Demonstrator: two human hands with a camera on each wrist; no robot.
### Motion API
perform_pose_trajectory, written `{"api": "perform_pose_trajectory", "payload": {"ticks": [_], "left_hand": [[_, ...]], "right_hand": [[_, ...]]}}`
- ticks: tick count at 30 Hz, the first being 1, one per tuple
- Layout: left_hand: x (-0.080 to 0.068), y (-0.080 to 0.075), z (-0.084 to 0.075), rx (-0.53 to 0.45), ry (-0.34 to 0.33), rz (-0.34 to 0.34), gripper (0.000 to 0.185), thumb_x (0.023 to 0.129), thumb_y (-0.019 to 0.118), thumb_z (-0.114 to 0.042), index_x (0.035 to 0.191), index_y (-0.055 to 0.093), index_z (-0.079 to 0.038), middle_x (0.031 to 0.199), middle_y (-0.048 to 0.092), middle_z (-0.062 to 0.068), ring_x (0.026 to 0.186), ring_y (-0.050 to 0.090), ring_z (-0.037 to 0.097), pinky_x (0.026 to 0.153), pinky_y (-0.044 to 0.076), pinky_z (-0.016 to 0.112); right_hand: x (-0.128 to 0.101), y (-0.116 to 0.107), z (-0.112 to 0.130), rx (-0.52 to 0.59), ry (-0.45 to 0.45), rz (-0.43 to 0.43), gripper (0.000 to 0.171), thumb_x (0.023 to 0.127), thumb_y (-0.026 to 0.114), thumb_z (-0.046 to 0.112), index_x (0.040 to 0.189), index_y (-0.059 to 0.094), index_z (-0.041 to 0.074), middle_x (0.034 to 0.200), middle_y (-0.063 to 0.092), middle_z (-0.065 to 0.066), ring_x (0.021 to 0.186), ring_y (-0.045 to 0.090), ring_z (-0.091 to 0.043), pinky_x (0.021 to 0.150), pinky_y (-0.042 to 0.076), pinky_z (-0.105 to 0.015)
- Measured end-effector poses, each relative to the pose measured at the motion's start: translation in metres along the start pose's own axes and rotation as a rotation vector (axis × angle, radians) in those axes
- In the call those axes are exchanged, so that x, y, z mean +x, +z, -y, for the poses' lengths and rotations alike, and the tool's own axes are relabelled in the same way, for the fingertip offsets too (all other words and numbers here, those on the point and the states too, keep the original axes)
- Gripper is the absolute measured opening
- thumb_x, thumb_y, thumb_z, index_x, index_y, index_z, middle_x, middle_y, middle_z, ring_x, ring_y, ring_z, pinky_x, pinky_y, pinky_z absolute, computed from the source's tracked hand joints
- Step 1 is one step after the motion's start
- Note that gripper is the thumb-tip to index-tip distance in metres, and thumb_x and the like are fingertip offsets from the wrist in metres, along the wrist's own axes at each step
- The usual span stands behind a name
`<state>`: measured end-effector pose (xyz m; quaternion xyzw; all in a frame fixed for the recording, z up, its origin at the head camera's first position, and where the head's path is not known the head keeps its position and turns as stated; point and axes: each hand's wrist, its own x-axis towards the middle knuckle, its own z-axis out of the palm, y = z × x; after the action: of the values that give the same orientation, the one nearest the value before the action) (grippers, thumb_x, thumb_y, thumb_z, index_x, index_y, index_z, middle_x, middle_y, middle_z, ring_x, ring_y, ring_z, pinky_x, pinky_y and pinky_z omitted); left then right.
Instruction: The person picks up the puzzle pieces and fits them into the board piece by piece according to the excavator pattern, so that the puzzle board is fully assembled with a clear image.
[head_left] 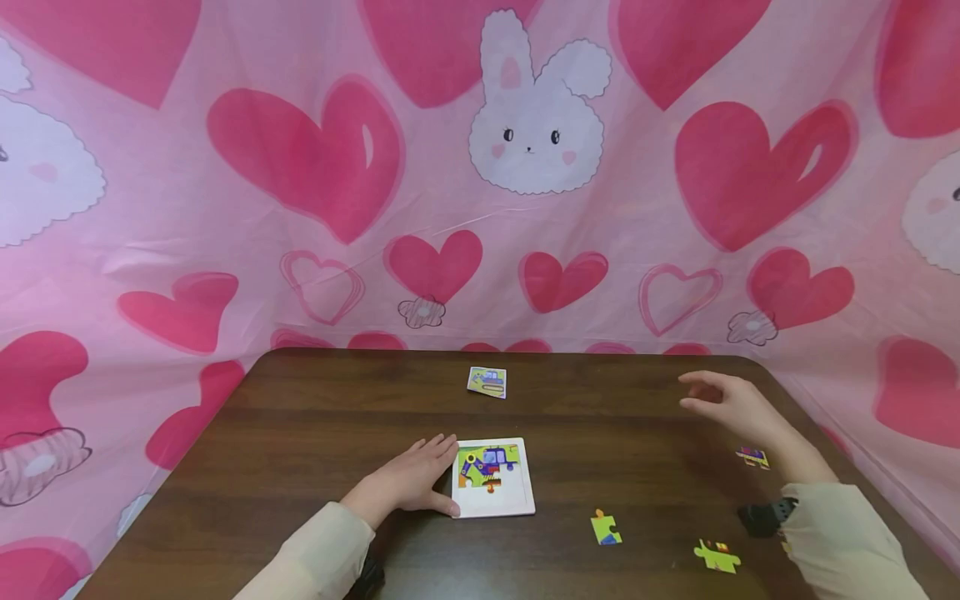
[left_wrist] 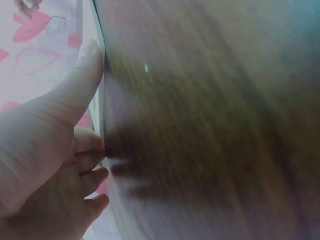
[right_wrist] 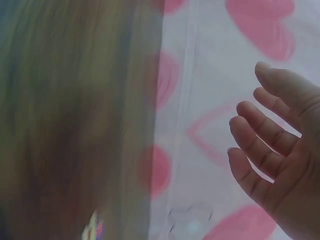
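Note:
A square white-framed puzzle board (head_left: 491,502) lies on the table, its upper part filled with a picture of a purple digger. My left hand (head_left: 412,477) rests at the board's left edge, fingers extended along it and the thumb at its near corner. The thumb (left_wrist: 86,75) also shows against the edge in the left wrist view. Over the right side of the table hovers my right hand (head_left: 738,410), its fingers loosely bent and nothing between them. Closest below it is a purple and yellow puzzle piece (head_left: 752,457), partly behind the forearm.
Right of the board lie a green and blue puzzle piece (head_left: 606,528) and a yellow-green one (head_left: 717,557). A small picture card (head_left: 487,382) with a digger sits farther back. Behind the dark wooden table (head_left: 337,400) hangs a pink heart-patterned cloth (head_left: 450,208).

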<state>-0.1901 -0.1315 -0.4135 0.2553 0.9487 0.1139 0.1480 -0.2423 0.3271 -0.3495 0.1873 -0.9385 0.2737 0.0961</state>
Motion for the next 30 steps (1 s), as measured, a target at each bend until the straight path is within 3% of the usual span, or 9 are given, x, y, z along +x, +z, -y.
{"api": "perform_pose_trajectory", "payload": {"ticks": [5, 9, 12, 20, 26, 30], "left_hand": [[0.000, -0.001, -0.001, -0.003, -0.003, 0.003, 0.091, 0.073, 0.068, -0.053, 0.140, 0.036, 0.000, 0.147, 0.028, 0.013, 0.135, 0.021, 0.029, 0.108, 0.017, 0.045], [0.000, -0.001, -0.001, -0.006, -0.005, 0.003, 0.091, 0.073, 0.068, -0.053, 0.140, 0.036, 0.000, 0.147, 0.028, 0.013, 0.135, 0.021, 0.029, 0.108, 0.017, 0.045], [-0.001, -0.001, -0.001, -0.006, -0.004, 0.001, 0.092, 0.073, 0.068, -0.053, 0.140, 0.035, 0.000, 0.147, 0.028, 0.013, 0.135, 0.021, 0.029, 0.108, 0.017, 0.045], [-0.001, 0.000, -0.002, -0.006, 0.000, 0.000, 0.092, 0.072, 0.069, -0.054, 0.140, 0.035, 0.000, 0.147, 0.028, 0.013, 0.135, 0.021, 0.029, 0.108, 0.016, 0.045], [0.000, 0.001, 0.000, -0.001, 0.000, 0.002, 0.093, 0.073, 0.068, -0.054, 0.140, 0.035, 0.000, 0.147, 0.027, 0.013, 0.135, 0.020, 0.029, 0.108, 0.016, 0.045], [0.001, 0.001, 0.000, 0.002, 0.000, -0.002, 0.093, 0.072, 0.068, -0.054, 0.140, 0.035, 0.000, 0.147, 0.028, 0.013, 0.135, 0.021, 0.029, 0.108, 0.017, 0.045]], "right_hand": [[-0.018, -0.009, -0.032, 0.003, 0.091, -0.014, 0.037, 0.084, 0.069, 0.020, 0.112, 0.059, -0.002, 0.085, 0.061, -0.005, 0.072, 0.055, -0.008, 0.061, 0.048, -0.023], [-0.032, -0.010, -0.056, 0.061, 0.196, 0.037, 0.044, 0.085, 0.067, 0.021, 0.116, 0.054, -0.007, 0.090, 0.060, -0.011, 0.076, 0.055, -0.016, 0.062, 0.049, -0.023], [-0.041, -0.009, -0.074, 0.025, 0.229, 0.073, 0.045, 0.085, 0.068, 0.022, 0.114, 0.054, -0.009, 0.090, 0.060, -0.011, 0.077, 0.055, -0.018, 0.065, 0.048, -0.025], [-0.058, -0.008, -0.109, -0.042, 0.231, 0.140, 0.041, 0.081, 0.071, 0.019, 0.105, 0.058, -0.010, 0.083, 0.059, -0.007, 0.070, 0.051, -0.013, 0.061, 0.044, -0.029], [-0.064, -0.009, -0.118, -0.065, 0.228, 0.197, 0.034, 0.078, 0.073, 0.018, 0.098, 0.060, -0.007, 0.079, 0.055, -0.005, 0.069, 0.049, -0.015, 0.060, 0.042, -0.031], [-0.068, -0.008, -0.119, -0.045, 0.200, 0.190, 0.027, 0.076, 0.074, 0.015, 0.091, 0.059, -0.002, 0.074, 0.049, -0.002, 0.066, 0.044, -0.011, 0.056, 0.037, -0.028]]}}
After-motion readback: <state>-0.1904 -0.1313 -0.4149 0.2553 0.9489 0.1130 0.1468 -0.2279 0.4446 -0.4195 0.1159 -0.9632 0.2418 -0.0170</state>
